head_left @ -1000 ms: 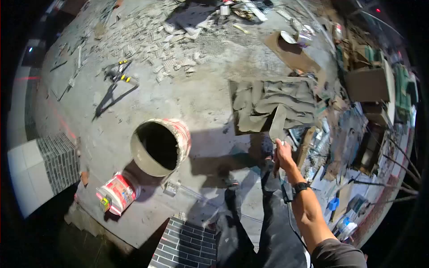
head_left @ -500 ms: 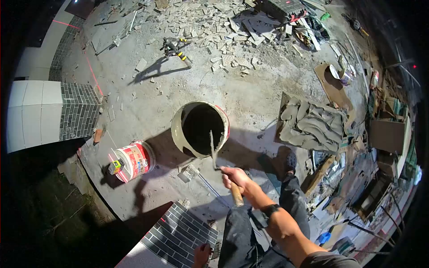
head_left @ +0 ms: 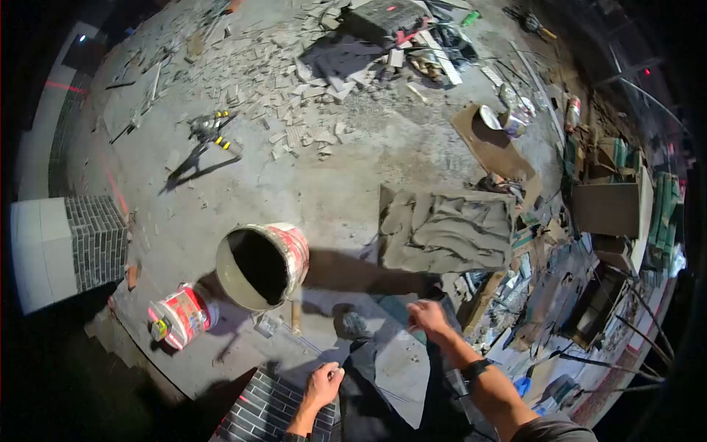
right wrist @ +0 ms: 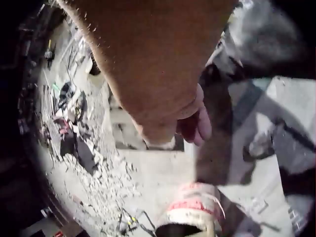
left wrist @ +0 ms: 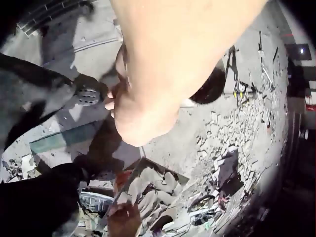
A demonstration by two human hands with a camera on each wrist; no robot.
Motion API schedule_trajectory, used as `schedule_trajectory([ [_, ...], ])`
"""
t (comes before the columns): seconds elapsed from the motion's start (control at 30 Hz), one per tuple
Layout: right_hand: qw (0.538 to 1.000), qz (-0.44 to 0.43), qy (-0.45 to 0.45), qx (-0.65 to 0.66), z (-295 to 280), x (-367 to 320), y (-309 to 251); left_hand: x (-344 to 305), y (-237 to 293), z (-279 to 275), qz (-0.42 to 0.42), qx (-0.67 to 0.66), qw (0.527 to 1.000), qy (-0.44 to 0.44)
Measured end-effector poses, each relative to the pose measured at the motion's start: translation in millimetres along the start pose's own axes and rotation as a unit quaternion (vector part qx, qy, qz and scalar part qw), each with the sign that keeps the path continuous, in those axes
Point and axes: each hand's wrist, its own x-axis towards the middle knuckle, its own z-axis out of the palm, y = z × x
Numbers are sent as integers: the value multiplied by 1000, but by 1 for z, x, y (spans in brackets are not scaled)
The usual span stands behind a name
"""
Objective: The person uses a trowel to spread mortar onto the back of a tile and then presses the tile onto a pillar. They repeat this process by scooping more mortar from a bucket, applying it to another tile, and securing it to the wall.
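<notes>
The right hand (head_left: 429, 318) is over the floor in front of the legs, its fingers loosely curled with no object visible in them. Lower and further left, the left hand (head_left: 324, 384) hangs beside the dark brick-patterned block (head_left: 276, 401), fingers bent and thumb close to the fingertips; nothing clear shows in it. A wooden handle (head_left: 296, 318) stands against the near side of the large bucket (head_left: 298, 258); its blade is hidden. Ridged grey paste (head_left: 445, 228) covers a flat board beyond the right hand. In the right wrist view, the right hand (right wrist: 190, 123) has bent fingers.
A smaller red-and-white bucket (head_left: 193, 313) stands left of the large one, a tape measure (head_left: 159, 328) on its lid. Further off are a black-and-yellow tool (head_left: 213, 132) and broken tile pieces (head_left: 302, 136). Cardboard (head_left: 607, 210) and debris line the right side.
The right hand has let go of the trowel, whose handle is now by the large bucket, and has moved right. The left hand has come further into view. The head view has shifted.
</notes>
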Motion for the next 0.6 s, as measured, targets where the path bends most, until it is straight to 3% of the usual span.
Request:
schedule_trajectory([
  [0.03, 998, -30, 58, 21, -65, 14, 0, 34, 19, 8, 34, 16, 999, -3],
  [0.07, 948, -121, 183, -230, -128, 20, -17, 71, 33, 18, 39, 3, 999, -3],
  [0.1, 957, -119, 257, -59, -189, 51, 3, 111, 51, 26, 55, -22, 998, 9],
  [0.13, 878, -207, 354, -247, -284, 109, 57, 155, 66, 33, 76, -65, 995, -11],
  [0.17, 889, -135, 384, -210, -308, 92, 7, 199, 64, 53, 63, -145, 987, 17],
  [0.2, 886, -119, 400, -205, -322, 80, -34, 243, 72, 65, 60, -115, 990, 55],
  [0.23, 860, -171, 415, -242, -367, 112, -17, 296, 38, 90, 64, -321, 945, 30],
  [0.27, 901, -118, 346, -233, -412, 141, -5, 332, 44, 95, 19, -348, 937, 24],
  [0.3, 903, -114, 341, -234, -442, 168, 16, 350, 26, 115, 14, -331, 943, 30],
  [0.33, 935, -121, 315, -107, -456, 188, 21, 384, 77, 99, -50, -305, 951, 28],
  [0.4, 974, -79, 200, 71, -454, 202, 8, 422, 97, 110, -80, -316, 945, 7],
  [0.47, 988, -53, 76, 122, -430, 202, -28, 427, 127, 117, -52, -461, 883, -79],
  [0.5, 995, -49, 62, 57, -434, 207, -19, 434, 116, 118, -48, -450, 888, -87],
  [0.53, 994, -54, 82, 56, -438, 206, -11, 424, 104, 123, -71, -448, 889, -65],
  [0.57, 992, -65, 98, 53, -434, 202, -20, 404, 129, 114, -89, -449, 888, -38],
  [0.6, 989, -71, 120, 56, -432, 193, -26, 395, 107, 110, -110, -454, 883, -42],
])
